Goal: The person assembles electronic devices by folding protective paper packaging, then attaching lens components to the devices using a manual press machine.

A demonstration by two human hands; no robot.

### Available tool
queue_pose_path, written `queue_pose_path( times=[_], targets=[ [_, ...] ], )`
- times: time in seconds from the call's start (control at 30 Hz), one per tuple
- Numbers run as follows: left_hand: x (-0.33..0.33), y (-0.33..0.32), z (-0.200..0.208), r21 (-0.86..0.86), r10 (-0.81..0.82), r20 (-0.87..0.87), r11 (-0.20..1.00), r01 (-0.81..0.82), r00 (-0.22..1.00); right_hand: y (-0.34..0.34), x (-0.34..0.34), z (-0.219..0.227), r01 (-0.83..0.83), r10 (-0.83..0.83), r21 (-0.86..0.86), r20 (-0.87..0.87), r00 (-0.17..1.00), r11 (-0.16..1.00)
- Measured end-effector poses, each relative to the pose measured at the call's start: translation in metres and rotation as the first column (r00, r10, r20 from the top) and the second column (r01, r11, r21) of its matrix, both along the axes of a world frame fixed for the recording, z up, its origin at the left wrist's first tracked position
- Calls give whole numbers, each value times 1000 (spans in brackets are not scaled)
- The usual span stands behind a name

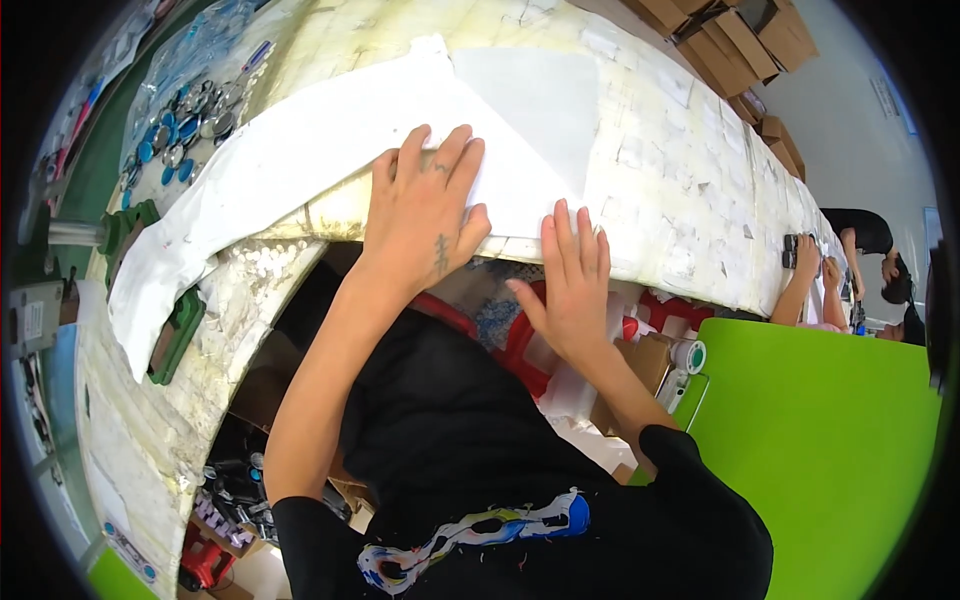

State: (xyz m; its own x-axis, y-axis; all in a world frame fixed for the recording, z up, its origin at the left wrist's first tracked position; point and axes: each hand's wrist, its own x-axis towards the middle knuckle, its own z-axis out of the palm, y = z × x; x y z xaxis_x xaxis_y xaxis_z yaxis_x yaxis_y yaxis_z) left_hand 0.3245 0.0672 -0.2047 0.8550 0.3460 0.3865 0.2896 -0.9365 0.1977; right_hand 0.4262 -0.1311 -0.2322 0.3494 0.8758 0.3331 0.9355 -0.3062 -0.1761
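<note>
A long white sheet [300,150] lies across the stained workbench [680,170], draping over the bench's left end. My left hand [425,205] presses flat on the sheet near the bench's front edge, fingers spread. My right hand [572,285] rests with its fingertips on the sheet's lower right edge, at the rim of the bench, palm hanging over the edge. Neither hand grips anything.
Blue and silver round caps [185,125] lie at the bench's far left. A green clamp-like block [178,335] sits under the draped sheet. A green panel [820,440] stands at right. Another person's arms [815,285] work further along. Cardboard boxes [735,45] stack at the back.
</note>
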Motion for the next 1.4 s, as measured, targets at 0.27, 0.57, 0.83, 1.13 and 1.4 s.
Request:
queue_pose_path(
  times=[0.27, 0.57, 0.83, 1.13, 1.4],
  targets=[
    [-9, -5, 1, 42, -45, -8, 998, 45, 999, -2, -3, 3, 7, -8, -70, -11, 1000, 998],
    [-11, -8, 1, -29, -31, -46, 999, 30, 998, 0, -4, 14, 6, -8, -75, -27, 1000, 997],
    [-12, -9, -8, 50, 23, -38, 999, -21, 999, 6, -12, 23, 23, -25, -115, -16, 1000, 993],
    [-14, 1, -4, 63, -52, -70, 996, 57, 996, 13, -20, 15, -98, 97, -147, -10, 995, 984],
    [-19, 9, 3, 38, -82, -120, 995, 87, 989, 10, -16, 9, -112, 108, -88, -50, 993, 990]
  ],
)
